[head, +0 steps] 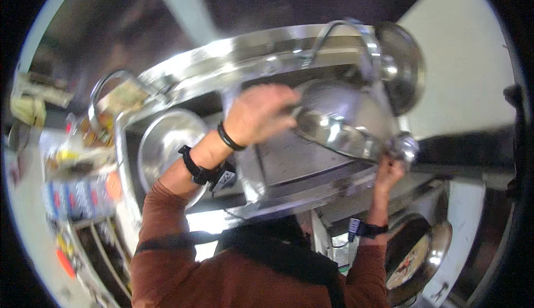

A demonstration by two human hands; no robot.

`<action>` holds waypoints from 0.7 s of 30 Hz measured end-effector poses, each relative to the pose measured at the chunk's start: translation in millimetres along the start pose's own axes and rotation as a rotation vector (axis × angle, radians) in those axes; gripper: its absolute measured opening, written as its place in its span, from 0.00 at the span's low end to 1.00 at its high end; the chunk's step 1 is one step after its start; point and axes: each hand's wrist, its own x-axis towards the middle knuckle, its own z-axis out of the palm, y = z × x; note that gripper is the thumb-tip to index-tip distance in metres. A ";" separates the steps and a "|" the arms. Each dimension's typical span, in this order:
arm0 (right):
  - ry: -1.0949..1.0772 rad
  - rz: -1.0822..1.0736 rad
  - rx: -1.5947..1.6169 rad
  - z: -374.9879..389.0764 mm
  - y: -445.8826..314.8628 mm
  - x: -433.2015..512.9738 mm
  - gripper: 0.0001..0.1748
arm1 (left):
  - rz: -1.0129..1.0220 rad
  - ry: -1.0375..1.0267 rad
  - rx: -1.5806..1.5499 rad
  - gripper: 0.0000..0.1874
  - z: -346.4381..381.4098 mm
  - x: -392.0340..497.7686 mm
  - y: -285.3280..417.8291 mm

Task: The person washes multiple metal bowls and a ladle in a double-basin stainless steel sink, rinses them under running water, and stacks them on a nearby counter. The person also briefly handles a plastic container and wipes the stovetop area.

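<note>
A large shiny metal bowl (342,118) is tilted over the right-hand basin of a stainless steel sink (292,153). My left hand (265,112) is at the bowl's left end, fingers curled towards its rim. Motion blur hides whether they grip it. At the bowl's right end, my right hand (390,172) is closed around a small round metal vessel (404,147), whose exact kind is unclear. Another wide metal bowl (167,141) sits in the left-hand basin, partly hidden by my left forearm.
Curved faucets (327,37) (100,87) rise behind the basins. A round metal lid or pan (402,68) leans at the back right corner. Bottles in plastic wrap (75,199) stand left of the sink. Below right are metal pans (440,245).
</note>
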 end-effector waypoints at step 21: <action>0.258 0.886 0.536 -84.4 -163.0 -87.0 0.09 | -1.700 0.515 -0.226 0.09 -152.7 -500.7 -69.5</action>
